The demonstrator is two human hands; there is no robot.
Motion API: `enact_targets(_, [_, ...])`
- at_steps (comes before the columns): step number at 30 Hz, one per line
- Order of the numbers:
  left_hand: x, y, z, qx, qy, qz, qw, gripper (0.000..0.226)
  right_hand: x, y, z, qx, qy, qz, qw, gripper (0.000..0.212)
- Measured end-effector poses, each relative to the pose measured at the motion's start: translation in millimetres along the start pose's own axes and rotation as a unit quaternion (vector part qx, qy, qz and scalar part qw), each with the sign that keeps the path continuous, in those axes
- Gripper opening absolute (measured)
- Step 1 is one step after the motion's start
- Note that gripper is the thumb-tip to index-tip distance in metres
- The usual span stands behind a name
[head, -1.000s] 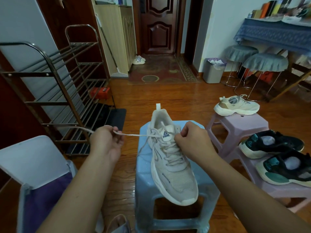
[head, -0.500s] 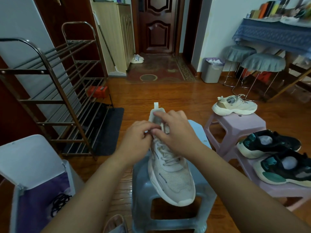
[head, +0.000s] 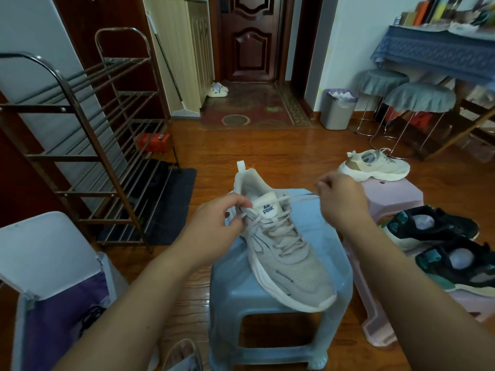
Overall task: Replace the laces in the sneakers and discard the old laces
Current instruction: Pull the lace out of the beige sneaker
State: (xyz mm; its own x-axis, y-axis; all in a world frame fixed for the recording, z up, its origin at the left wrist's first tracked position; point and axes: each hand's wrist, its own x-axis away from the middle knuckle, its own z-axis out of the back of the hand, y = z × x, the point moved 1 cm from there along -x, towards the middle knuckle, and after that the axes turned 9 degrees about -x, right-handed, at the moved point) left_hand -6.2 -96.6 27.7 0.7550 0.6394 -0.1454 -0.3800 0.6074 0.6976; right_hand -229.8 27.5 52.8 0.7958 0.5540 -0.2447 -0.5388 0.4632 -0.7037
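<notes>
A beige sneaker (head: 292,266) lies on a blue plastic stool (head: 270,301), toe toward me. Its pale lace (head: 296,198) runs taut from the top eyelets out to the right. My right hand (head: 341,202) pinches that lace end, off to the right of the tongue. My left hand (head: 214,228) grips the shoe's left collar, with its fingers pinching the lace at the top eyelets. At the lower left stands an open white bin (head: 45,266) with a purple liner; a dark lace (head: 91,315) lies inside it.
A matching beige sneaker (head: 375,167) sits on a pink stool (head: 393,196) to the right. Two black-and-teal sneakers (head: 439,236) rest on another pink stool. A metal shoe rack (head: 88,145) stands to the left. A grey waste bin (head: 338,109) and two covered stools are farther back.
A second ago my left hand pulled the lace out to the left. Both hands then met at the tongue. Now my right hand draws the lace out to the right.
</notes>
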Motion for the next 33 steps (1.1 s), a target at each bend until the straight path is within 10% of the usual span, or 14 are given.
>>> enact_targets(6, [-1.1,0.6,-1.4,-0.021,0.004,-0.021,1.000,0.030,28.9,-37.6,-30.9,0.054,-0.170,0.320,0.931,0.031])
enact_targets(11, [2.1,0.6,-2.4,-0.040,-0.019,-0.026,0.999,0.032,30.3,-30.9,-45.7,0.051,-0.108,0.409,0.905,0.009])
enact_targets(15, [2.0,1.4,-2.8,-0.094,-0.008,-0.021,0.995,0.032,-0.8,-14.4,-22.4,-0.020,0.048,0.133,0.990,0.014])
enact_targets(19, [2.3,-0.7,-0.6,-0.088,0.003,-0.020,0.996,0.025,-22.5,49.3,25.0,-0.105,0.145,-0.220,0.959,0.017])
enact_targets(23, [2.2,4.0,-8.7,-0.096,-0.021,-0.052,0.994,0.038,-7.8,70.9,9.6,0.008,-0.072,-0.209,0.975,0.024])
enact_targets(29, [-0.8,8.6,-20.1,-0.108,-0.016,-0.073,0.991,0.043,6.0,16.5,18.6,-0.065,-0.084,0.043,0.993,0.013])
enact_targets(33, [-0.5,10.8,-21.6,-0.112,0.005,-0.062,0.992,0.037,42.5,-8.5,3.0,-0.071,-0.164,0.047,0.983,0.015])
